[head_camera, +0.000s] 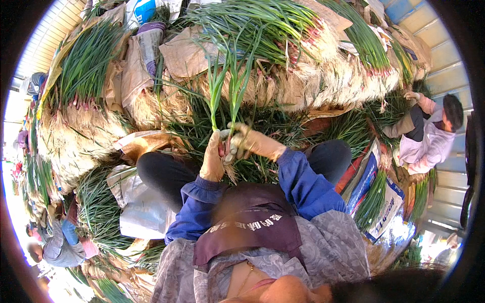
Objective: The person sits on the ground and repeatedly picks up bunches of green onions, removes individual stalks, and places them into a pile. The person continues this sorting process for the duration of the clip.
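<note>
Before my lap, two long spring onions [215, 102] with reddish-purple bases rise between my gloved hands. My left hand [213, 161] grips them low on the stems, and pale roots [231, 175] dangle below the fingers. From the right, my right hand [255, 142] pinches at the stem of the right-hand stalk, close beside the left fingers. Its fingertips partly hide the bases. Loose green leaves [257, 166] lie under and around both hands, between my knees.
A high bank of bundled spring onions [257, 30], roots facing me, stands in front. Burlap-like sacking [189, 57] lies among the bundles. On the right sits another person [428, 132]; one more person [62, 242] is at lower left. Printed sacks [386, 212] lie beside my right knee.
</note>
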`<action>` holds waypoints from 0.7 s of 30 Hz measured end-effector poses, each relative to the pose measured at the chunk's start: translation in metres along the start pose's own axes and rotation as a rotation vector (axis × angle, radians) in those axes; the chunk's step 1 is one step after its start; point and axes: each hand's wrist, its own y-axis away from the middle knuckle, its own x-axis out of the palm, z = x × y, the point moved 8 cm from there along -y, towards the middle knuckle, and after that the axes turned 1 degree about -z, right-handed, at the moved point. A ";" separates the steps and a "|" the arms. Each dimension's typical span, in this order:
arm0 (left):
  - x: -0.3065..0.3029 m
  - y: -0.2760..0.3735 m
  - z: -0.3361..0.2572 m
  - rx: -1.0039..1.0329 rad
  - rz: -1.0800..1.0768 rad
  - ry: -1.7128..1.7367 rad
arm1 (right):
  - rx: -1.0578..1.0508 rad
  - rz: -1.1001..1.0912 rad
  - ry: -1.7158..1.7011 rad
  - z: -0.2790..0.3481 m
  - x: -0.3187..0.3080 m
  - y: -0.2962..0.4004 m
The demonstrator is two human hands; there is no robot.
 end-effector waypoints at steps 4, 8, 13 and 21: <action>0.017 0.019 -0.015 0.097 -0.225 -0.095 | -0.275 -0.246 0.219 0.004 -0.007 0.000; 0.010 0.010 -0.003 -0.071 0.029 -0.046 | -0.435 -0.674 0.790 0.035 -0.019 0.019; 0.028 0.017 0.006 -0.334 0.303 0.339 | 0.084 -0.866 1.199 -0.008 -0.115 0.012; 0.030 0.020 0.007 -0.213 0.523 0.526 | -0.101 -0.435 -0.264 0.005 -0.040 0.022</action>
